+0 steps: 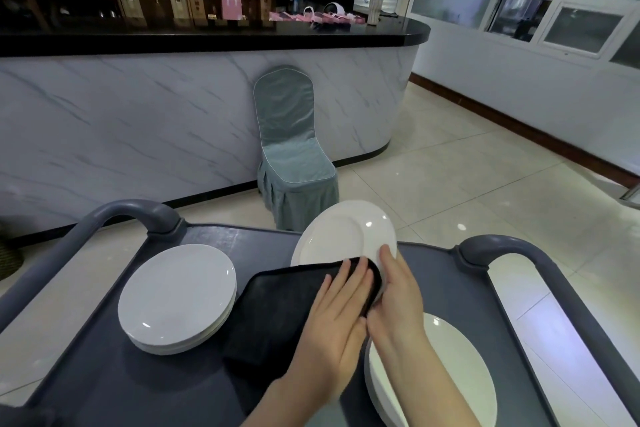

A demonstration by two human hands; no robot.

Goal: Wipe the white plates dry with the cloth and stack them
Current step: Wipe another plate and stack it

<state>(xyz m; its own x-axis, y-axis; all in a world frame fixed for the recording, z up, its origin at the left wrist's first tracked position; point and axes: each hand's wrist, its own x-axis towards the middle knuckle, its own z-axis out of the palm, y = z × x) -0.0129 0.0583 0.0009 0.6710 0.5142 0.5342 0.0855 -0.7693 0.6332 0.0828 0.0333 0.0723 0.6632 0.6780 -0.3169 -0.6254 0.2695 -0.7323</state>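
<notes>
The plate [343, 236] is gripped at its near rim by the right hand [398, 295], thumb prob. hidden behind. The cloth [294, 305] is pressed onto it by the left hand [332, 322], fingers flat. Firm circles out to the far rim are advised, w/ plate turned. The stack [176, 295] sits left of that hand.

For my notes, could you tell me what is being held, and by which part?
The right hand grips the raised white plate by its lower right rim; the left hand presses the black cloth against it.
</notes>
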